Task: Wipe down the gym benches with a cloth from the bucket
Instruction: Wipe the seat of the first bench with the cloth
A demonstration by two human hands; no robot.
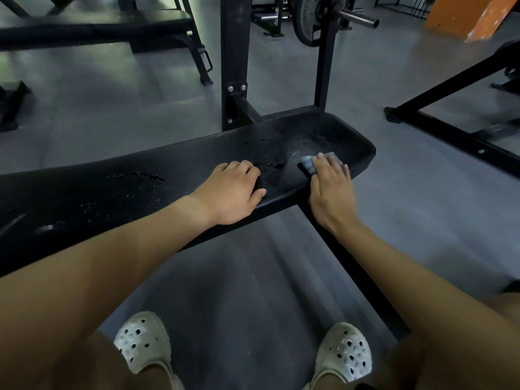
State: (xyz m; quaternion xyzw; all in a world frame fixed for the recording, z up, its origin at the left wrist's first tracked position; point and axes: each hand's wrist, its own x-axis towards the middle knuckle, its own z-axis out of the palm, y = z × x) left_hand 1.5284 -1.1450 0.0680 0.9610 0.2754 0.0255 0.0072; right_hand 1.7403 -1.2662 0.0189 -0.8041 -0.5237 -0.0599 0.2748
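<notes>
One grey-blue cloth (308, 164), wet black bench (140, 192)

Black padded flat bench (183, 167) lying crosswise, wet with scattered water droplets and a pale smear near its right end. Small blue-grey cloth (308, 164) bunched on that end.
</notes>
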